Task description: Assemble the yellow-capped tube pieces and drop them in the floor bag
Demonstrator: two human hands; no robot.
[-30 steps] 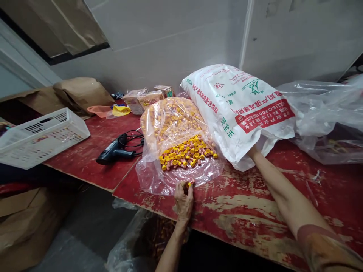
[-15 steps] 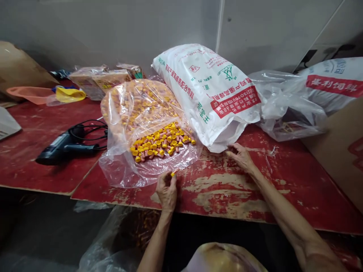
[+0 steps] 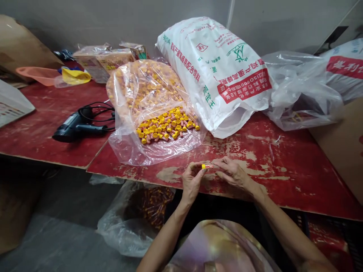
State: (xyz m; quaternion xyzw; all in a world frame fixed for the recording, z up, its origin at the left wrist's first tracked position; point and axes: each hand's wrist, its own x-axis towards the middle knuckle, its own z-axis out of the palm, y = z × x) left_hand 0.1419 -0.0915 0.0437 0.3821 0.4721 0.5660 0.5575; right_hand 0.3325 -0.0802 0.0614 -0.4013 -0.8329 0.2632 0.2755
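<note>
My left hand [image 3: 193, 179] pinches a small tube [image 3: 209, 166] with a yellow cap and a red-and-white patterned body, held level above the table's front edge. My right hand [image 3: 233, 173] is at the tube's open end, thumb and fingers closed together. Something thin and dark seems to be between those fingertips, too small to make out. Beyond both hands lies a clear plastic bag [image 3: 124, 149], its mouth towards me. Many loose yellow-capped tubes [image 3: 167, 125] like the held one spill at that mouth.
A white woven sack [image 3: 195, 71] leans behind the bag. At left lies a heat gun [image 3: 78, 124] with its coiled cord. Below the table edge, a plastic-lined container [image 3: 121, 226] holds many thin yellow-tipped pieces. A cardboard box [image 3: 340, 139] stands at right.
My right hand has left the white sack's mouth and come to the tube. My left hand, still holding the tube, has moved right; the tube is now level. The view has tilted down.
</note>
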